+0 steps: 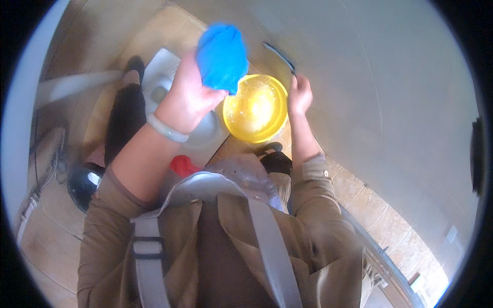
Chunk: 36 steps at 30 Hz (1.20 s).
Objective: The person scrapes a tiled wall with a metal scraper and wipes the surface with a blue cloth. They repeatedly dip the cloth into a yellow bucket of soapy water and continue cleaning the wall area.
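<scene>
My left hand (185,92), with a pale bangle at its wrist, holds a bunched bright-blue cloth (222,57) up near the far edge of the yellow basin. In my right hand (300,94) is a narrow tool with a blue-grey blade (278,56), perhaps a squeegee. Its blade lies against or close to the pale wall (339,96). Between my hands and below them stands the yellow basin (255,108), with glinting water or suds inside. A white squat toilet (204,127) is set in the floor under my left forearm, partly hidden by it.
Tan tiles (354,192) cover the floor along the wall. A red object (184,165) shows beside my apron (238,177). At left are a glossy black rounded object (84,184) and a pale hose (50,177). My dark shoe (135,65) is beside the toilet.
</scene>
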Motion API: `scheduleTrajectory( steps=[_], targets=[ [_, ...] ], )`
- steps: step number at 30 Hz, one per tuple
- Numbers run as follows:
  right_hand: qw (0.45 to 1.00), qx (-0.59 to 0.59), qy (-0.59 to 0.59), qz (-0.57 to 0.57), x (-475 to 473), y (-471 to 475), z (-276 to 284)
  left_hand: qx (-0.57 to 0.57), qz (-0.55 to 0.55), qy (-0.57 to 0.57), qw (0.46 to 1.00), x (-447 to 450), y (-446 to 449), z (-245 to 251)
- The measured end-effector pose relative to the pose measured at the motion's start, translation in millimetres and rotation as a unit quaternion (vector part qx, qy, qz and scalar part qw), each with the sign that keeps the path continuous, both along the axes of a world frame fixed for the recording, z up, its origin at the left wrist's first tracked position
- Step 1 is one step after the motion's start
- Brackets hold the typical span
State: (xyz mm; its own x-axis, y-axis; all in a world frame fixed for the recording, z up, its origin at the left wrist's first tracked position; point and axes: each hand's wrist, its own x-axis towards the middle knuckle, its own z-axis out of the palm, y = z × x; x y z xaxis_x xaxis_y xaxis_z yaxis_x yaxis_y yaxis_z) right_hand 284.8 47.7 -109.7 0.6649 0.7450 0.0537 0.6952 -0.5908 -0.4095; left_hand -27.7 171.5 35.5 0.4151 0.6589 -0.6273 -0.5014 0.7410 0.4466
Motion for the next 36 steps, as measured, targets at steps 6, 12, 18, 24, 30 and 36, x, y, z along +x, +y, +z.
scheduleTrajectory(
  steps=[6,12,18,24,30,36],
  targets=[
    [0.987,-0.097,-0.024,-0.126,13,-17,23,-0.059,-0.036,-0.233,0.97,5,-11,7],
    [1.0,0.019,-0.013,-0.009,17,-11,59,-0.039,-0.106,-0.315,0.943,10,-5,-2],
    [0.981,-0.132,-0.057,-0.134,34,-32,80,-0.036,-0.125,-0.277,0.952,16,-2,7],
    [0.998,0.021,-0.051,-0.044,22,-27,103,-0.072,-0.061,-0.155,0.983,24,1,-4],
    [0.984,-0.098,-0.027,-0.149,33,-39,98,-0.037,-0.033,-0.14,0.989,17,0,3],
    [0.997,0.003,-0.048,-0.062,41,-51,114,0.005,-0.025,-0.111,0.993,16,-6,-8]
  ],
)
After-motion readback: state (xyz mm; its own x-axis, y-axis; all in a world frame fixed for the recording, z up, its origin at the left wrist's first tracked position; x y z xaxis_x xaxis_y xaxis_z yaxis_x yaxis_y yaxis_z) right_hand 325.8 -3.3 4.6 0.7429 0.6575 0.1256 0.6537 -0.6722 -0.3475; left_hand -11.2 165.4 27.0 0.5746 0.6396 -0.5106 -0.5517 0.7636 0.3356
